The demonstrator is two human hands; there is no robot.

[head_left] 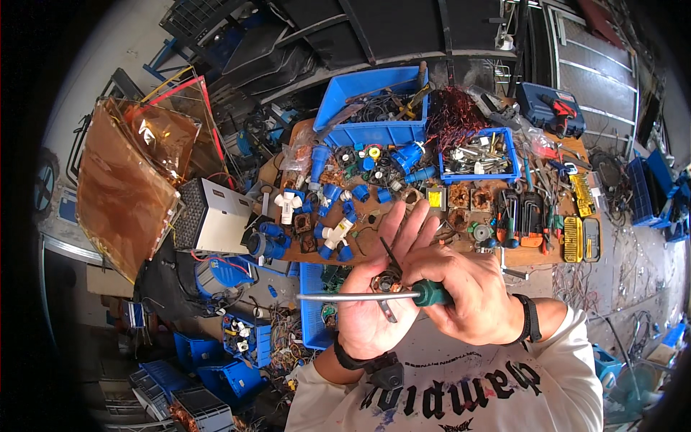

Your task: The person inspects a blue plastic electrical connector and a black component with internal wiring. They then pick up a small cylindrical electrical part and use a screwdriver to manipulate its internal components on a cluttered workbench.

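Observation:
In front of my chest, my left hand (367, 317) is turned palm up, its fingers stretched toward the table. Against the palm and thumb it holds a small dark part with copper windings (389, 279); dark and metal strips stick out of it. My right hand (471, 295) is closed round the green handle of a screwdriver (353, 296), whose long steel shaft points left across my left palm and crosses in front of the part. The right fingertips are close to the part; whether they touch it I cannot tell.
Behind my hands is a wooden table (453, 252) with blue and white plug connectors (335, 234), copper-wound pieces (481, 199) and hand tools (533, 216). A large blue bin (374, 134) and a shallower blue crate (481, 177) stand at the back. Another blue crate (311, 309) sits below the table edge.

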